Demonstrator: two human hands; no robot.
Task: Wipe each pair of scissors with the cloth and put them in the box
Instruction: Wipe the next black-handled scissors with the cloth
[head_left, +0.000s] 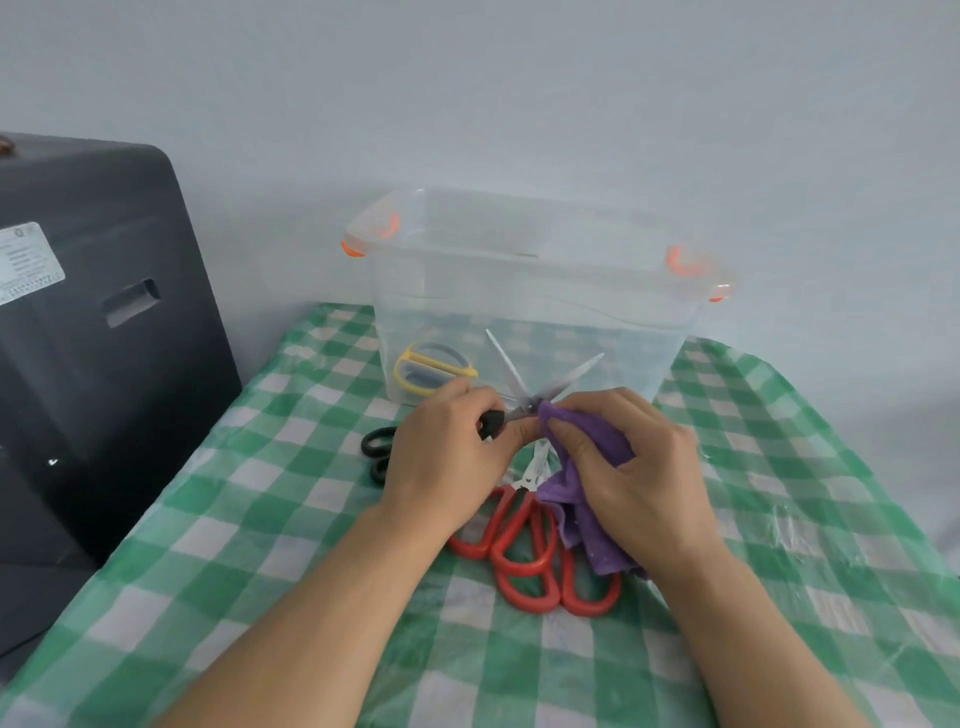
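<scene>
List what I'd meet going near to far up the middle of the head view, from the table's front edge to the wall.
Red-handled scissors → purple cloth in the right hand → open scissors held up by the left hand → clear box, with yellow-handled scissors inside.

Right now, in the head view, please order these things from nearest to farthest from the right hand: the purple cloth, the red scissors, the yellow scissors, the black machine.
1. purple cloth: held in the right hand itself.
2. red scissors: on the table just under that hand.
3. yellow scissors: inside the clear box, behind and to the left.
4. black machine: far left, beside the table.
</scene>
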